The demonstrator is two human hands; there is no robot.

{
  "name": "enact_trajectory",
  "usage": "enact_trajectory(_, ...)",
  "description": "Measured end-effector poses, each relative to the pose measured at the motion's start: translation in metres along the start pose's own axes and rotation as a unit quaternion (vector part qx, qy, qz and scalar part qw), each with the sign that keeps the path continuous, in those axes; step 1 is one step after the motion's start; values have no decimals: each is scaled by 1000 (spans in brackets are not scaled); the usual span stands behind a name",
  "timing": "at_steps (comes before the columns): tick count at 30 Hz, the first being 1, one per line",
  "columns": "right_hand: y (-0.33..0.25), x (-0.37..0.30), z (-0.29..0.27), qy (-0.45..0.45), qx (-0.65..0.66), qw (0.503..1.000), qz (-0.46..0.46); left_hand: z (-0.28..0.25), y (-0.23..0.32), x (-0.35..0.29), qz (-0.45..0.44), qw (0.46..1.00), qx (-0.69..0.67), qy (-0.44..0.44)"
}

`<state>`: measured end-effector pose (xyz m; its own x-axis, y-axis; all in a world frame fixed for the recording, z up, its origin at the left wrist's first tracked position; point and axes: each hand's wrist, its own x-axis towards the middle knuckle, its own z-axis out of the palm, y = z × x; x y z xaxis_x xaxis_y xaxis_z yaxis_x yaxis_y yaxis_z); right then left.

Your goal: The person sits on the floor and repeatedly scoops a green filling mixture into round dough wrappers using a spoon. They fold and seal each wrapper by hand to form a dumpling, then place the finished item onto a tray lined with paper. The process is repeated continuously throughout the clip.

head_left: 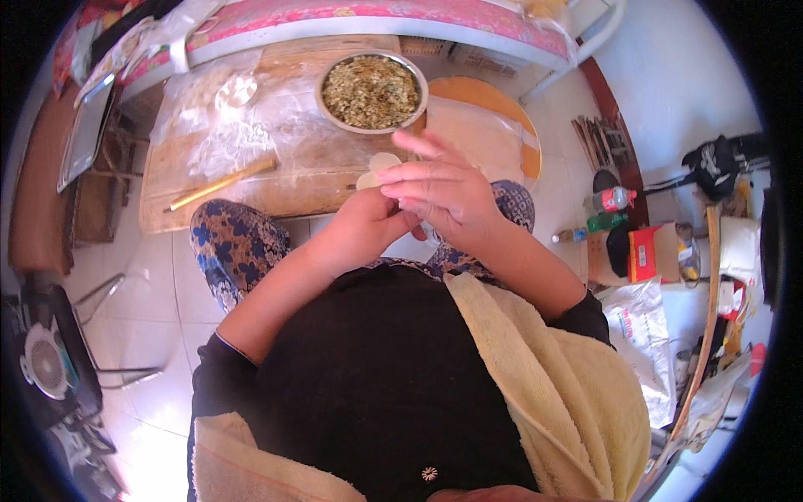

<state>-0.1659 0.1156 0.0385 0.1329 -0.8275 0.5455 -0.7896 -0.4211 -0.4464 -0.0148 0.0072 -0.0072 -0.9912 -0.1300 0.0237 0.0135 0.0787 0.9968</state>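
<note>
My left hand [368, 222] is curled, thumb bent inward, in front of my body above my knees. Whatever lies in its fingers is hidden. My right hand [446, 186] comes in from the right and meets it. Its outer fingers are stretched and spread, the topmost smeared by motion, while the lower ones touch my left hand. Just beyond my hands, several thin round dough wrappers [384, 161] lie at the near edge of the wooden board [314, 186]. Farther back stands a metal bowl [319, 105] filled with chopped greenish-brown filling [370, 90].
A wooden rolling pin [222, 183] lies on the board's left, near floury plastic sheeting [242, 138] and a small pale dish [237, 90]. Right of the bowl is a round tray [530, 149] under a pale cloth [477, 134]. Bottles [609, 199] and a cardboard box [604, 258] stand at right.
</note>
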Motion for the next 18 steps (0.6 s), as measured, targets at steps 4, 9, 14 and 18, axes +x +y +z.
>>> enact_trajectory(4, 29, -32, -8, 166, 387, 869, 259, 8, -7, 9, -78, 990, -120, 7)
enact_trajectory(9, 128, -118, -91, 475, 421, 699, 330, -20, -35, 13, -183, 964, -135, 139)
enact_trajectory(14, 254, -268, -103, 446, 478, 529, 542, -51, -111, 6, -306, 915, -103, 243)
enact_trajectory(18, 332, -324, -23, 214, 178, 627, 728, -51, -139, -3, -378, 877, -152, 253)
